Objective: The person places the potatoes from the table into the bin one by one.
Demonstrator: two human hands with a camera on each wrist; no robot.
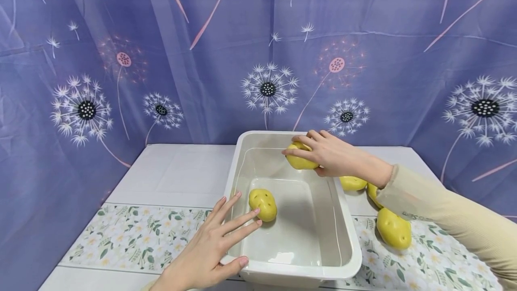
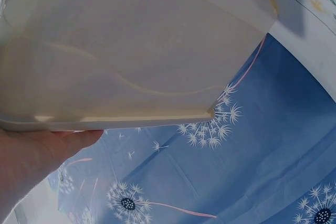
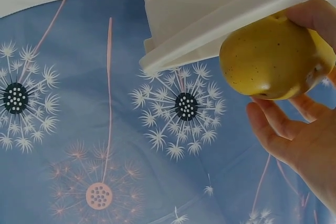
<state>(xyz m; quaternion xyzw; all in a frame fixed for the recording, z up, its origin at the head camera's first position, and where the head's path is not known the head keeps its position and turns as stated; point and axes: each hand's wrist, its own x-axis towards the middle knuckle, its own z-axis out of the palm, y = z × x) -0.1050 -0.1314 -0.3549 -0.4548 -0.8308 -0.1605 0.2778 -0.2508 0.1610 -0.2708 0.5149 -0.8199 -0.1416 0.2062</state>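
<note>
In the head view my right hand grips a yellow potato over the far right part of a white plastic basin. The right wrist view shows that potato between thumb and fingers, close to the basin's rim. Another yellow potato lies on the basin's floor, toward the left. My left hand is spread with straight fingers at the basin's near left rim, some fingers reaching over the inside. In the left wrist view only part of that hand shows against the basin's wall.
Right of the basin lie more yellow potatoes, one on the floral cloth and one beside the rim, another partly hidden by the sleeve. A purple dandelion-print curtain hangs behind the white table.
</note>
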